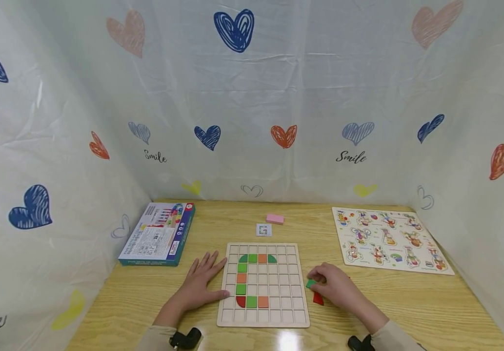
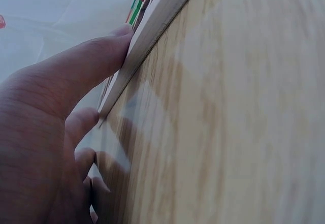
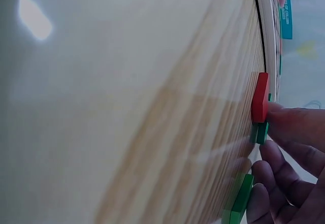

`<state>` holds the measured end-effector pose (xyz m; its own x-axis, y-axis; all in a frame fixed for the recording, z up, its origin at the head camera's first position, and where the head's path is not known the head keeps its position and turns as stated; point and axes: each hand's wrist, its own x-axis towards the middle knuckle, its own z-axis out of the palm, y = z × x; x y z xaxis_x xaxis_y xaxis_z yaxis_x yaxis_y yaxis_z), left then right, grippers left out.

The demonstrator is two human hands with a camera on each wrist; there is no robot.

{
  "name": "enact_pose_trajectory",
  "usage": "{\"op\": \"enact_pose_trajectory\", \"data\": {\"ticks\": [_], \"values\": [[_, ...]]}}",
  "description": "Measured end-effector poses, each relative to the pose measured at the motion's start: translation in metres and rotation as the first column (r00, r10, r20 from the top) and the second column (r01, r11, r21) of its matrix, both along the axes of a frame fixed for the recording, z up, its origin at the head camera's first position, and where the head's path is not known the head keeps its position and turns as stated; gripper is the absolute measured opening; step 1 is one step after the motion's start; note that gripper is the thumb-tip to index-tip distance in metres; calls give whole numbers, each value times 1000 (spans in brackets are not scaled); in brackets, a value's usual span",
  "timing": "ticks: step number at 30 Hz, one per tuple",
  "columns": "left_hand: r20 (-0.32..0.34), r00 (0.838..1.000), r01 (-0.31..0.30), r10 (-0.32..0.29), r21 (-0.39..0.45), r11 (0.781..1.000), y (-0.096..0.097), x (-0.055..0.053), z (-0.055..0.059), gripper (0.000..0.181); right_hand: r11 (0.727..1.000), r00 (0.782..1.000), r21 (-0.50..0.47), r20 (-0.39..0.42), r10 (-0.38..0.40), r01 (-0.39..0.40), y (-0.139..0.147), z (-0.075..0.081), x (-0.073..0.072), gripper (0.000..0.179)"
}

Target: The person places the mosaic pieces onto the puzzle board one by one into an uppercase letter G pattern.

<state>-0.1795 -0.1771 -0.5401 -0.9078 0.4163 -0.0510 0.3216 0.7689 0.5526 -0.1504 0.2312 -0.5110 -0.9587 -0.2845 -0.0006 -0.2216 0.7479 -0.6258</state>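
A wooden grid board (image 1: 282, 282) lies on the table with green, orange and red tiles set in a C shape; among them are an orange tile (image 1: 241, 278) and a red quarter-round tile (image 1: 241, 302). My left hand (image 1: 203, 282) rests spread at the board's left side, its thumb touching the edge. Right of the board, my right hand (image 1: 332, 284) has its fingers bent, thumb and fingertips pinching a small green tile (image 1: 311, 283). Beside it lies a red tile (image 1: 318, 298). The right wrist view shows another green tile (image 3: 241, 199) by the other fingers.
A small pattern card (image 1: 264, 230) and a pink block (image 1: 275, 219) lie behind the board. At the back left is a box (image 1: 157, 236). A picture puzzle board (image 1: 392, 241) lies at the right, and a heart-printed curtain (image 1: 252, 97) closes off the back.
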Motion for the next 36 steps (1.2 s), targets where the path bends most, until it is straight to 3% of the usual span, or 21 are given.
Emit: {"op": "enact_pose_trajectory", "data": {"ticks": [22, 28, 36], "values": [[-14, 1000, -1, 1, 3, 1000, 1, 1, 2, 93, 998, 999, -56, 38, -17, 19, 1, 3, 0, 10], [-13, 1000, -1, 1, 1, 1000, 1, 1, 0, 94, 995, 999, -100, -32, 4, -7, 1, 2, -3, 5], [-17, 1000, 7, -6, 8, 1000, 1, 2, 2, 92, 984, 998, -163, -6, 66, -66, -3, 3, -3, 14]]}}
